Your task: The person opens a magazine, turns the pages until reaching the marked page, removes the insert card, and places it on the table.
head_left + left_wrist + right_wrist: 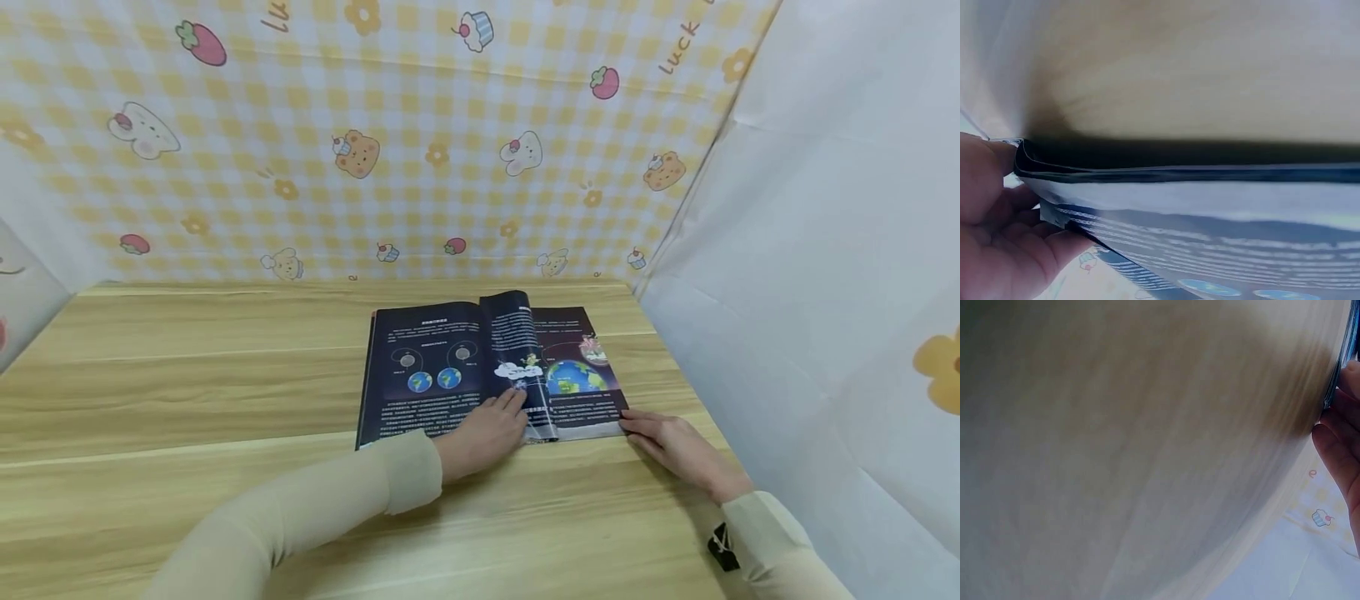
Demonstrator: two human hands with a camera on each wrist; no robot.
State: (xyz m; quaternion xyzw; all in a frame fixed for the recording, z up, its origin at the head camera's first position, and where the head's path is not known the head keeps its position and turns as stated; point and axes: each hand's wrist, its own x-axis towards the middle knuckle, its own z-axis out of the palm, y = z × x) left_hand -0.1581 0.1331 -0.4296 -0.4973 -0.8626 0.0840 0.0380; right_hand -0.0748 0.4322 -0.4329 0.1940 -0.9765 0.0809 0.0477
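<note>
An open book (pixel 427 358) with glossy dark pages of white text and globe pictures lies on the table. One page (pixel 513 342) stands curled up along the middle, bending over to the left. My left hand (pixel 483 433) reaches over the book's lower edge, its straight fingers on that curled page; its thumb is hidden in the head view. In the left wrist view, the fingers (pixel 1072 247) are against the page beside its curved fold. At the lower right corner of the right-hand page (pixel 573 375), my right hand (pixel 678 450) pinches the edge between thumb and fingers.
Under the book is a wood-grain table (pixel 225 367). A yellow checked cloth (pixel 435 200) with cartoon prints hangs behind it, and a white sheet (pixel 810 250) rises along the right side. A small black object (pixel 723 547) sits at my right cuff.
</note>
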